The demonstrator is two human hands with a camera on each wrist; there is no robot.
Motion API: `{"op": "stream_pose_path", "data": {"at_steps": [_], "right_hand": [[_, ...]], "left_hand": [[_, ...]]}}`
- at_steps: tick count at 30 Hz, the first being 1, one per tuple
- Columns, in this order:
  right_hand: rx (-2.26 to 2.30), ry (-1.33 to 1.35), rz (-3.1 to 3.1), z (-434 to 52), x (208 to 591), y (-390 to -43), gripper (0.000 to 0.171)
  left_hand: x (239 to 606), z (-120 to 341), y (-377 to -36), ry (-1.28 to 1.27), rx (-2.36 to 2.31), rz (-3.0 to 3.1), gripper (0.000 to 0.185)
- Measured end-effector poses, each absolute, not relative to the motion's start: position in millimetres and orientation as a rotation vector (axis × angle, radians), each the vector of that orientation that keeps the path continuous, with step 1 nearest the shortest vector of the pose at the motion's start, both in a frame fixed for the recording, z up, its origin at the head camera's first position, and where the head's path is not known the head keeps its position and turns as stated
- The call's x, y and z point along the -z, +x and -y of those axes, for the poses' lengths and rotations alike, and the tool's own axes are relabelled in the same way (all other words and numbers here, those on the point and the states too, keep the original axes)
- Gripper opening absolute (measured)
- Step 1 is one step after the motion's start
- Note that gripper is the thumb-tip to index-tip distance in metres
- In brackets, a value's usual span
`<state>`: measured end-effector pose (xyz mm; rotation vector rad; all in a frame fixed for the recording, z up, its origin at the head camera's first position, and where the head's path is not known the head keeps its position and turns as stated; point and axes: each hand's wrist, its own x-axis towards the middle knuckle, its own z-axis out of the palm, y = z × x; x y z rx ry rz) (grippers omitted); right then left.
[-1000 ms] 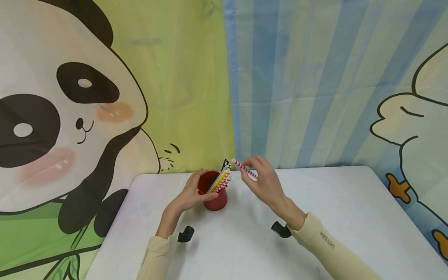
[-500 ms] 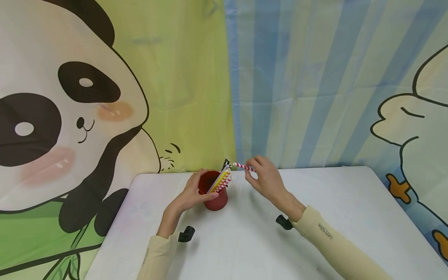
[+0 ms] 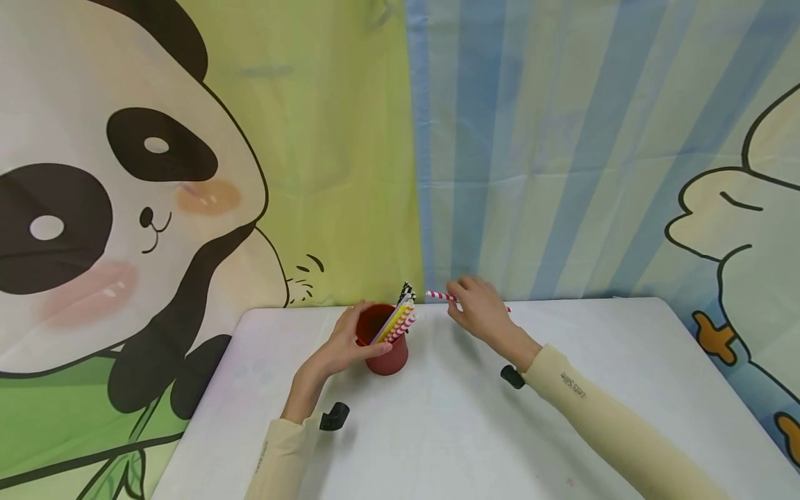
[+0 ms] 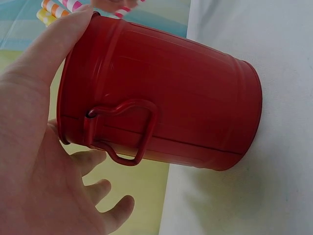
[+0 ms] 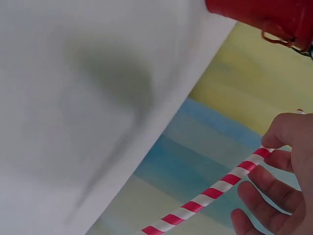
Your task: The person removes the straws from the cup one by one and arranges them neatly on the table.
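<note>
A small red metal bucket [image 3: 389,361] with a wire-like side handle [image 4: 132,105] stands at the far side of the table. My left hand [image 3: 337,347] holds it at the rim, thumb on the near side and fingers round the back. Several patterned straws [image 3: 396,322] lean out of it to the right: yellow, striped and black-and-white ones. To the right of the bucket, my right hand [image 3: 484,314] pinches a red-and-white striped straw [image 5: 212,193] between thumb and fingers. This straw is nearly level above the table, one end pointing toward the bucket and the other passing behind the hand.
The white table [image 3: 431,430] ends just behind the bucket, where a printed curtain [image 3: 512,153] hangs. Black curved pieces at the left wrist [image 3: 335,417] and right wrist [image 3: 512,377] stick out from the sleeves over the table.
My right hand has moved slightly right, and the straw in it has turned from a slant to nearly level. The left hand and bucket have stayed in place.
</note>
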<state>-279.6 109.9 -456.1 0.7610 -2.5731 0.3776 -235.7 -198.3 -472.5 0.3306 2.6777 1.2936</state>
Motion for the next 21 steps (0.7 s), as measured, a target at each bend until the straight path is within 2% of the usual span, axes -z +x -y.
{"op": "stream_pose_path", "data": {"at_steps": [8, 21], "right_hand": [[-0.117, 0.76, 2.686, -105, 477, -297, 0.017], [-0.002, 0.761, 2.781, -94, 507, -312, 0.019]], "left_hand": [[472, 197, -235, 0.345, -1.317, -2.663, 0.094], [476, 198, -238, 0.337, -1.336, -2.658, 0.096]]}}
